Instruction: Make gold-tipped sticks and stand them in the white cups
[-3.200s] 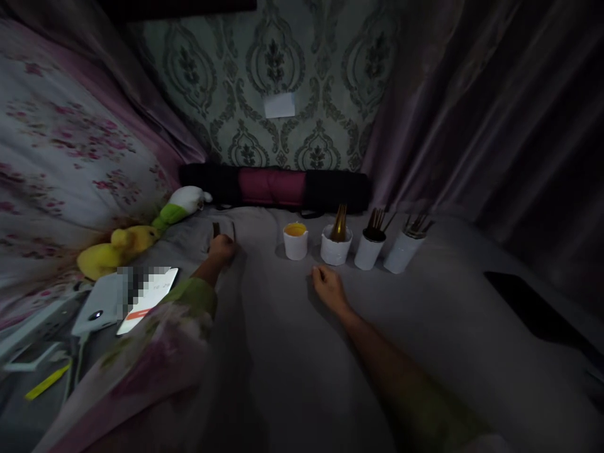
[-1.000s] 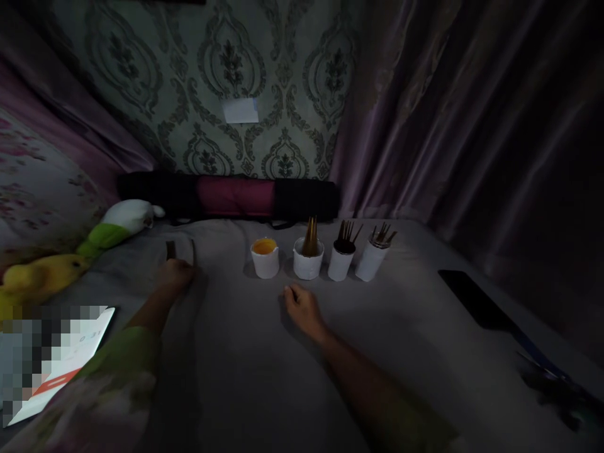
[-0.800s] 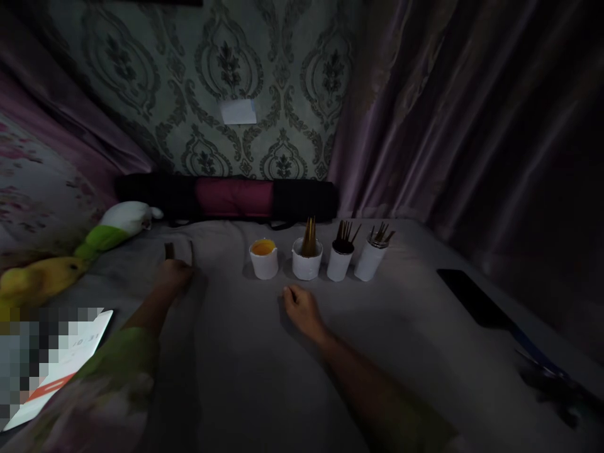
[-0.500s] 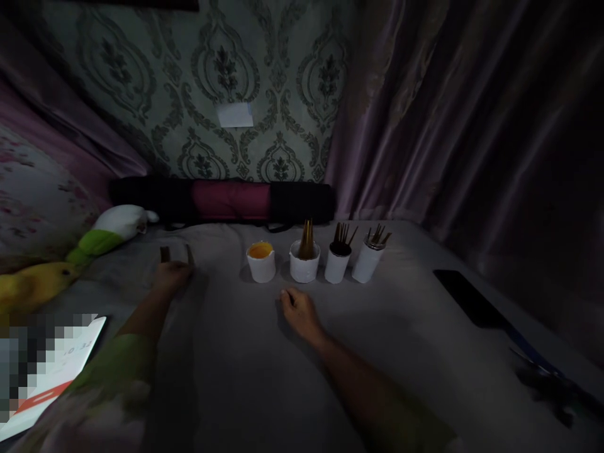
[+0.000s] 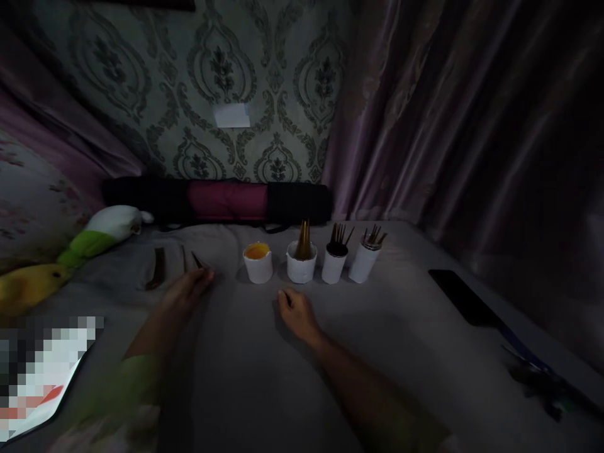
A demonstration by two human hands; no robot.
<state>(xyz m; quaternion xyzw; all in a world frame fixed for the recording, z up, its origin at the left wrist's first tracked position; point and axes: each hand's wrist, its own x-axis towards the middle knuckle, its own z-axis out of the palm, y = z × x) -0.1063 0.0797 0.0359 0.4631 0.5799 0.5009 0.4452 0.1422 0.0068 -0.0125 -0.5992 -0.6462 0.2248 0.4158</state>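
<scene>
My left hand (image 5: 186, 290) reaches forward over the grey sheet, its fingertips pinching a thin dark stick (image 5: 197, 260). Another thin stick (image 5: 184, 258) and a flat dark comb-like piece (image 5: 156, 268) lie just left of it. My right hand (image 5: 296, 313) rests on the sheet with its fingers curled, in front of a row of white cups. The leftmost cup (image 5: 257, 262) holds something orange. The second cup (image 5: 301, 262) holds a golden cone. The other two cups (image 5: 334, 260) (image 5: 365, 258) hold several dark sticks.
A black and maroon roll (image 5: 221, 201) lies against the patterned wall. A green-white plush (image 5: 101, 229) and a yellow plush (image 5: 28, 287) sit at the left. A dark flat phone (image 5: 462, 297) lies at the right, purple curtain (image 5: 472, 126) behind it. A blurred card (image 5: 38, 371) lies lower left.
My left hand has slid right and forward off the dark pieces, now pinching one thin stick; the comb-like piece lies uncovered. My right hand has stayed put. The view has drifted right.
</scene>
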